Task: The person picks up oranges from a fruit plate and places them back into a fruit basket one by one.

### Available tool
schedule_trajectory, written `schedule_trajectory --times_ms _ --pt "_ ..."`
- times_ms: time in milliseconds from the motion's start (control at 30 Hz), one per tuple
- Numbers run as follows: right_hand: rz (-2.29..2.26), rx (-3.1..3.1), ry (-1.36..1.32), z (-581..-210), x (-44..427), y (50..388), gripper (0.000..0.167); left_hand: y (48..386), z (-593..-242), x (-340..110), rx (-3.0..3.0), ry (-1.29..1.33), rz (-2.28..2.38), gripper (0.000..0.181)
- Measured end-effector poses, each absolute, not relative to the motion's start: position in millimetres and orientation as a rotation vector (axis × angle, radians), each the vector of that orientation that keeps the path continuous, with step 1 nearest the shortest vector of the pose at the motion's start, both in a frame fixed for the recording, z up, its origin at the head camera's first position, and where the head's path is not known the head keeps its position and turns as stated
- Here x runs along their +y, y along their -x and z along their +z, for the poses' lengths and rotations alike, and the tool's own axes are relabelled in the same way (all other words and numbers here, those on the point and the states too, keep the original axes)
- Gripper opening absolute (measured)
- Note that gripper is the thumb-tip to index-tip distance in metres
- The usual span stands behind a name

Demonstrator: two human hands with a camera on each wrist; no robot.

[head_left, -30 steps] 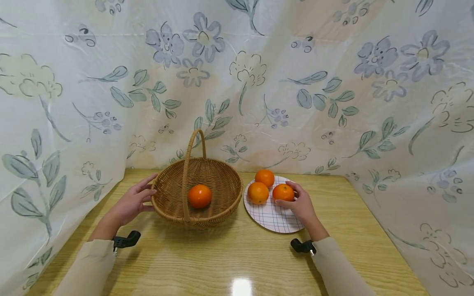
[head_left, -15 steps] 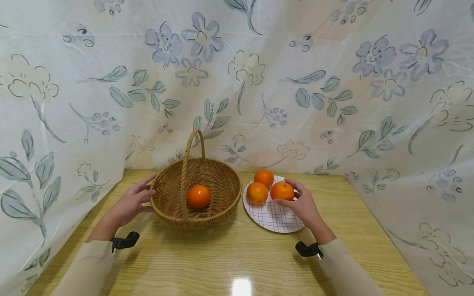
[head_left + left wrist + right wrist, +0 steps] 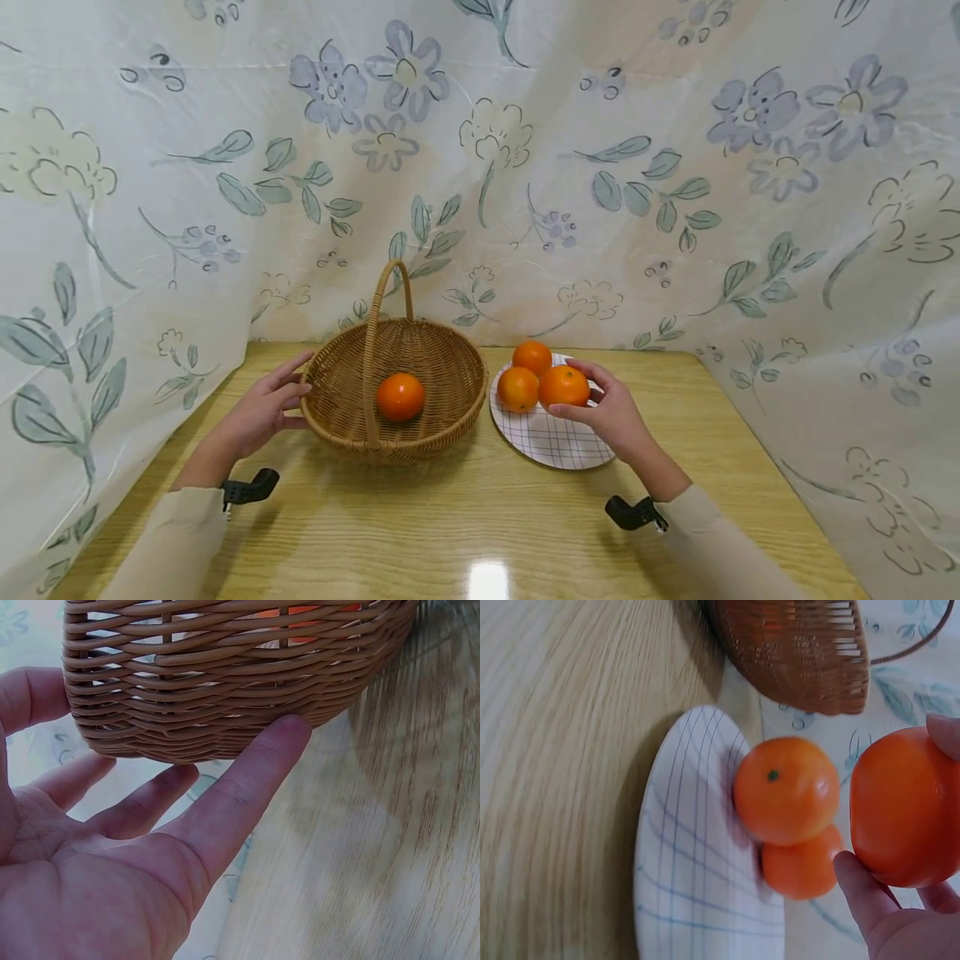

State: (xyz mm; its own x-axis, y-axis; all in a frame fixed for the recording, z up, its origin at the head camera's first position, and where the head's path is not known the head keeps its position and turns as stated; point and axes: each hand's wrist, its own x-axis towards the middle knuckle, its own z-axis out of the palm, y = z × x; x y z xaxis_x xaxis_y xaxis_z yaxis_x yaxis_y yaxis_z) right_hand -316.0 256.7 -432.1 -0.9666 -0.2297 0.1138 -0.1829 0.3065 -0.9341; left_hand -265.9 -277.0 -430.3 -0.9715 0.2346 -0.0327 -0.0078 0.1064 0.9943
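— Moved since the earlier frame?
— Brought the held fruit (image 3: 564, 387) slightly left and apparently up, along with the right hand (image 3: 617, 414).
— And from the left?
— Near the table's (image 3: 412, 533) far left corner, left hand (image 3: 258, 412) grasping nothing, fingers fairly straight, touching the outside of the wicker basket (image 3: 450, 375). Inside, a lone fruit (image 3: 401, 397). Right of the basket, towards the table's far edge, a checked plate (image 3: 558, 437); by its left rim, a front fruit (image 3: 517, 389) and a rear fruit (image 3: 532, 357). Just right of that pair, over the plate, the held fruit, gripped between thumb and fingers of the right hand.
— Likely to go wrong?
— Could tip or shift the basket by pressing too hard with the left hand. Could knock the front fruit off the rim by carrying the held fruit too low. Could drop the held fruit through a slack grip on smooth skin.
— Different from earlier?
— Same contact at the basket, same place for the pair on the plate; gap between front fruit and held fruit gone to the eye in the head view.
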Motion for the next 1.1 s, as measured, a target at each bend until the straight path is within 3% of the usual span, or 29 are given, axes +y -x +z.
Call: schedule_trajectory --times_ms 600,1100 --pt "-1.824 2.365 0.548 -401.0 220.3 310.0 0.076 266.3 -428.8 -275.6 2.179 -0.233 1.989 0.070" --pt "-1.846 2.250 0.661 -396.7 197.7 341.4 0.075 273.7 -435.6 -263.9 2.223 -0.209 2.006 0.071"
